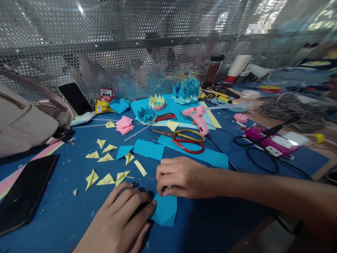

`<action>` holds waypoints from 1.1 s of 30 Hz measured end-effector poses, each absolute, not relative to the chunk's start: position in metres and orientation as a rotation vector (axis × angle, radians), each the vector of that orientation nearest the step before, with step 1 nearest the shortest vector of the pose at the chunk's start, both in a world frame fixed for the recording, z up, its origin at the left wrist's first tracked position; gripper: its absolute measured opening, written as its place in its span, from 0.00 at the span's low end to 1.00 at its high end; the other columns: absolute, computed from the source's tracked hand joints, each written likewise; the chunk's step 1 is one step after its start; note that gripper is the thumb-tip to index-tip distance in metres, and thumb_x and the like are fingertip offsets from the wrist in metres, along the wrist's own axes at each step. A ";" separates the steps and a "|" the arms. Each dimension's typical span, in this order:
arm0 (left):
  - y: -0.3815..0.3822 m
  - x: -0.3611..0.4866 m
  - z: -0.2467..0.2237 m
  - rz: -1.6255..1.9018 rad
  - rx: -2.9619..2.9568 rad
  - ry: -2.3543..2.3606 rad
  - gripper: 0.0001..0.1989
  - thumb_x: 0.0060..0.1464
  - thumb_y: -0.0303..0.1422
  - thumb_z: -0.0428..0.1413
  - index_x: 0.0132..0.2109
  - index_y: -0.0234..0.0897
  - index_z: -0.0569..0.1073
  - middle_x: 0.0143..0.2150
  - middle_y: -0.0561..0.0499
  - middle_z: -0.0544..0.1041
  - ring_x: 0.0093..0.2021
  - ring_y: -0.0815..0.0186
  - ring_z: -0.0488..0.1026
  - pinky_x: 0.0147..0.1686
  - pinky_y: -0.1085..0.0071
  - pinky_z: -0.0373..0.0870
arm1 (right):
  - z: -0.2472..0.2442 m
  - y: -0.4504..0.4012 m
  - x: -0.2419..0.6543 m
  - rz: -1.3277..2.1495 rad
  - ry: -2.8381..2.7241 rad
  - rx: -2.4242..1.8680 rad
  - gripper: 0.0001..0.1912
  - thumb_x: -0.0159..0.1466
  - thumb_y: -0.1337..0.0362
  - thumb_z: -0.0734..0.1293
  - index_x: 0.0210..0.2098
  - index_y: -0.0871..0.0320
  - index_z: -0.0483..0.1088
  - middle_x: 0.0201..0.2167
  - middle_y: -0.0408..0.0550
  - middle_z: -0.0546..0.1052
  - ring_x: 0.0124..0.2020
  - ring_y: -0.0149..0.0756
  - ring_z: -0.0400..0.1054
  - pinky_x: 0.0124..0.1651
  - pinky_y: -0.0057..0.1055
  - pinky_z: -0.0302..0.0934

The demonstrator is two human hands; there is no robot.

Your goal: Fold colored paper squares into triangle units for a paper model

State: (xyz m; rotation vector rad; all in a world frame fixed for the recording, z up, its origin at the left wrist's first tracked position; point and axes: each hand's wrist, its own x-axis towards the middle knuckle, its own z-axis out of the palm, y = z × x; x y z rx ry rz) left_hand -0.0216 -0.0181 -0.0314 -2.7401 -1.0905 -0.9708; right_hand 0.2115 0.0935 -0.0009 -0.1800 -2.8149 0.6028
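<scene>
A blue paper piece [165, 211] lies on the blue table between my hands. My right hand [184, 177] rests at its upper edge with fingers curled, and a small pale bit shows beneath them; what it grips is mostly hidden. My left hand [126, 218] lies palm down, fingers spread, its fingertips at the left edge of the blue piece. Several folded yellow paper pieces [106, 179] sit beyond my left hand. Blue paper strips [149, 149] lie past my right hand, with scissors [181, 137] resting across one.
Blue paper flowers [186, 90], a yellow paper ring [157, 102] and a pink glue gun [198, 117] stand farther back. A black phone [28, 191] and a pale bag [23, 119] are at left. A magenta power strip [271, 140] with cables lies at right.
</scene>
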 end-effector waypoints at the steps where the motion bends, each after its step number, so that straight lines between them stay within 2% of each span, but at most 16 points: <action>1: -0.018 -0.021 -0.031 -0.945 -2.739 -1.081 0.18 0.72 0.31 0.44 0.50 0.37 0.79 0.44 0.50 0.80 0.47 0.66 0.74 0.64 0.66 0.55 | -0.002 0.093 0.211 0.614 -2.814 -0.187 0.07 0.71 0.64 0.66 0.39 0.60 0.74 0.39 0.46 0.74 0.40 0.34 0.65 0.42 0.29 0.57; 5: -0.023 -0.021 -0.026 -0.849 -2.689 -1.023 0.13 0.70 0.32 0.50 0.48 0.35 0.80 0.45 0.52 0.82 0.47 0.65 0.74 0.68 0.67 0.50 | -0.005 0.088 0.208 0.621 -2.783 -0.281 0.07 0.71 0.64 0.66 0.38 0.61 0.73 0.37 0.46 0.75 0.40 0.34 0.65 0.43 0.29 0.58; 10: -0.026 -0.020 -0.019 -0.775 -2.706 -0.952 0.14 0.71 0.31 0.49 0.49 0.36 0.80 0.50 0.56 0.82 0.49 0.66 0.75 0.70 0.65 0.45 | -0.008 0.086 0.207 0.608 -2.752 -0.333 0.06 0.70 0.65 0.67 0.37 0.61 0.73 0.36 0.47 0.75 0.39 0.34 0.66 0.43 0.29 0.59; 15: -0.024 -0.021 -0.020 -0.769 -2.703 -0.950 0.15 0.72 0.31 0.48 0.52 0.36 0.79 0.50 0.56 0.82 0.49 0.67 0.75 0.71 0.67 0.45 | -0.009 0.088 0.208 0.650 -2.711 -0.349 0.07 0.71 0.66 0.65 0.38 0.61 0.74 0.36 0.47 0.75 0.40 0.34 0.66 0.43 0.28 0.60; 22: -0.023 -0.025 -0.025 -0.767 -2.707 -0.945 0.15 0.71 0.31 0.49 0.50 0.36 0.80 0.50 0.55 0.82 0.49 0.66 0.75 0.71 0.65 0.44 | -0.006 0.090 0.209 0.655 -2.767 -0.239 0.06 0.71 0.65 0.66 0.39 0.59 0.75 0.38 0.46 0.75 0.41 0.33 0.67 0.43 0.27 0.59; 28: -0.023 -0.023 -0.027 -0.821 -2.685 -0.995 0.14 0.70 0.31 0.50 0.51 0.38 0.80 0.49 0.52 0.82 0.50 0.64 0.74 0.69 0.64 0.47 | -0.003 0.091 0.209 0.637 -2.814 -0.210 0.06 0.70 0.65 0.67 0.39 0.59 0.75 0.38 0.45 0.75 0.41 0.33 0.67 0.43 0.28 0.58; 33: -0.022 -0.023 -0.023 -0.793 -2.702 -1.020 0.16 0.71 0.32 0.47 0.50 0.38 0.81 0.44 0.50 0.81 0.48 0.65 0.74 0.68 0.66 0.49 | -0.006 0.089 0.207 0.584 -2.801 -0.254 0.09 0.70 0.59 0.67 0.40 0.60 0.73 0.37 0.46 0.75 0.40 0.35 0.66 0.42 0.28 0.58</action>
